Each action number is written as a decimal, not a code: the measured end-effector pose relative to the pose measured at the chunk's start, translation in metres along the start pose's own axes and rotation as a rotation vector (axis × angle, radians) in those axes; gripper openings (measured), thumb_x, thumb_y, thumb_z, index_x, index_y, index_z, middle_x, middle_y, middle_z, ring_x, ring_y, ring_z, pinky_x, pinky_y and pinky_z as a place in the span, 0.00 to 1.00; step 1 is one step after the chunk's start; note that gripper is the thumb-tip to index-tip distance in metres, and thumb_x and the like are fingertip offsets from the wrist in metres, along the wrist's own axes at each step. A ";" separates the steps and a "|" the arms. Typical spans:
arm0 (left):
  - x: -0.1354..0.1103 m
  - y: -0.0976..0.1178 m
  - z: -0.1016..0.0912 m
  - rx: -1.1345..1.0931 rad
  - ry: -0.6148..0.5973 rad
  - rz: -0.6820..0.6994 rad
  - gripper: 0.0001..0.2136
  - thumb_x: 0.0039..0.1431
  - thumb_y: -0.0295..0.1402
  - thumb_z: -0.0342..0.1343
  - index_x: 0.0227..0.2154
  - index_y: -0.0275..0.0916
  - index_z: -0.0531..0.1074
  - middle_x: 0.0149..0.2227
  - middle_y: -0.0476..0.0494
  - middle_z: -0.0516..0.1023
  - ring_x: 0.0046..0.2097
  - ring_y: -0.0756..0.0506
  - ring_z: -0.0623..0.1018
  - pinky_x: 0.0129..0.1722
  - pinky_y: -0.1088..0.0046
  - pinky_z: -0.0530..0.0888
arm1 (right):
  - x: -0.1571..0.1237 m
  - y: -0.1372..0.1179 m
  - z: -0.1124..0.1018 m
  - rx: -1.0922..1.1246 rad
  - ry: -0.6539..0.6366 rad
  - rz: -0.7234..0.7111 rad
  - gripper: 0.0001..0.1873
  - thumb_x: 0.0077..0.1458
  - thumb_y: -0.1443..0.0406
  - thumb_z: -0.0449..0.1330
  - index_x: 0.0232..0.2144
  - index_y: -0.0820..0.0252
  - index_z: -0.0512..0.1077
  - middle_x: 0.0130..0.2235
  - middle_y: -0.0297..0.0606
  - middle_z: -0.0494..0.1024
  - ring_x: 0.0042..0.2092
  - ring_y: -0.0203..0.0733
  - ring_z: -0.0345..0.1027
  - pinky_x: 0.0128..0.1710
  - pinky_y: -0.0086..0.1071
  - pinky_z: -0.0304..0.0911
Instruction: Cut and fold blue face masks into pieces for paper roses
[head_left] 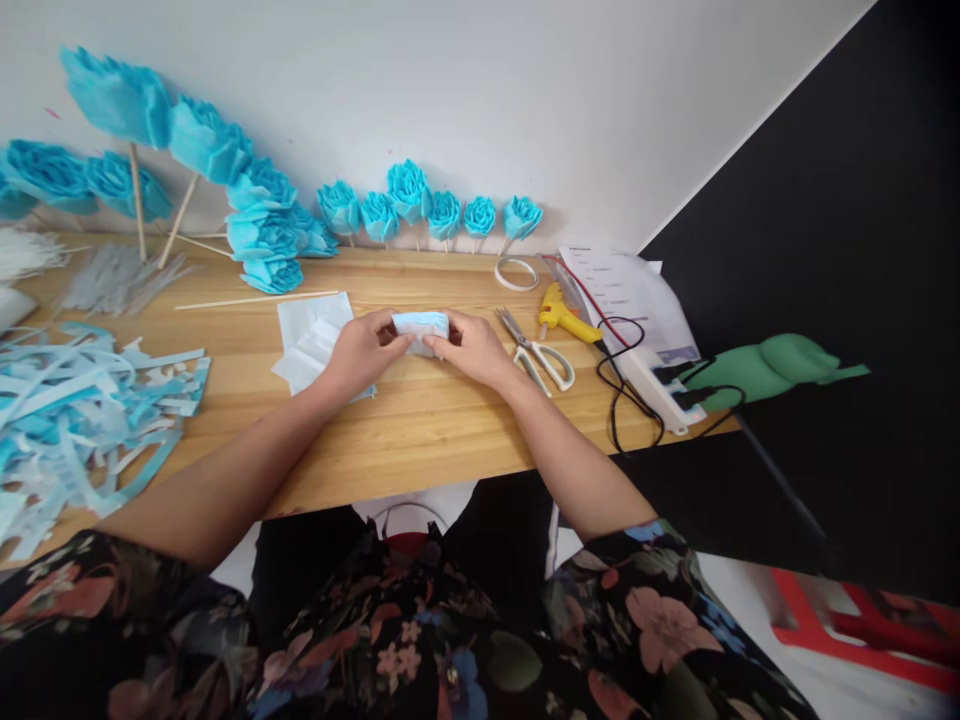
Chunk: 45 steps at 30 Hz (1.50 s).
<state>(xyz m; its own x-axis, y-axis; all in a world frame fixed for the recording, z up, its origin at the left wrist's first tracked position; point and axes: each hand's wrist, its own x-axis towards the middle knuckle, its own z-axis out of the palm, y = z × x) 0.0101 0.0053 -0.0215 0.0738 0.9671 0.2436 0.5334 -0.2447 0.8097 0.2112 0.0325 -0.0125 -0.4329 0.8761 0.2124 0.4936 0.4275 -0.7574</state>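
Folded pale-blue piece [421, 324] held btwn both hands, over mid part of wooden table [442, 440]. Upper edge seen light blue, lower part whitish; no. of layers can't be told, nor whether table is touched by it.

L hand [366, 350]: L end of piece pinched btwn thumb & fingers. R hand [472, 348]: R end gripped likewise, thumb laid on near face; fingertips behind partly hidden.

White sheets [306, 345] laid just beside L hand, partly covered by hand & wrist. Thin wooden stick [255, 299] laid behind sheets, roughly parallel to wall.

Scissors [538, 350] laid just R of R hand, blades pointed to back, white handles nearer front. Yellow glue gun [568, 318] placed nr scissors, farther R. Tape roll [517, 288] laid flat behind scissors. Printed papers [630, 300] spread at back R; power strip [660, 395] set at R end of table, w/ black cables plugged in.

Six small blue flowers [409, 192] lined up along wall, on stems. Larger blue flowers [120, 97] grouped at back L, some mounted on sticks. Blue & white cut strips [90, 420] heaped at L, well apart from hands; grey bundle [120, 280] placed behind heap.
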 end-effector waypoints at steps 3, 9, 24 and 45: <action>-0.001 0.004 0.000 -0.060 0.030 0.017 0.09 0.55 0.39 0.58 0.26 0.39 0.73 0.26 0.47 0.76 0.30 0.47 0.73 0.33 0.70 0.69 | 0.001 0.003 0.000 0.091 0.012 0.008 0.11 0.56 0.58 0.62 0.37 0.59 0.76 0.35 0.37 0.80 0.37 0.42 0.71 0.39 0.34 0.66; -0.001 0.011 0.000 -0.401 0.023 -0.020 0.14 0.52 0.44 0.65 0.28 0.37 0.74 0.26 0.48 0.77 0.29 0.49 0.73 0.29 0.74 0.69 | 0.004 0.009 0.001 0.321 -0.036 0.006 0.20 0.56 0.54 0.63 0.45 0.62 0.78 0.43 0.40 0.83 0.43 0.45 0.76 0.45 0.38 0.71; -0.004 0.017 -0.002 -0.564 -0.104 -0.089 0.17 0.52 0.40 0.67 0.42 0.35 0.77 0.38 0.42 0.84 0.39 0.43 0.81 0.39 0.68 0.77 | 0.004 0.013 0.005 0.506 -0.116 0.047 0.23 0.55 0.52 0.66 0.47 0.61 0.78 0.42 0.38 0.83 0.40 0.41 0.75 0.41 0.34 0.71; 0.007 0.001 -0.014 -0.685 0.011 -0.233 0.16 0.47 0.40 0.70 0.37 0.37 0.83 0.37 0.42 0.85 0.35 0.46 0.80 0.37 0.70 0.77 | 0.005 0.009 -0.003 0.553 0.004 0.065 0.18 0.52 0.51 0.67 0.36 0.58 0.73 0.32 0.33 0.80 0.34 0.36 0.72 0.34 0.29 0.68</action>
<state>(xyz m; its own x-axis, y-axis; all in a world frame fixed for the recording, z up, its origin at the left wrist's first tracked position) -0.0001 0.0105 -0.0114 0.0125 0.9996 0.0262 -0.1139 -0.0246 0.9932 0.2155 0.0415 -0.0158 -0.4115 0.8979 0.1563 0.0491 0.1931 -0.9800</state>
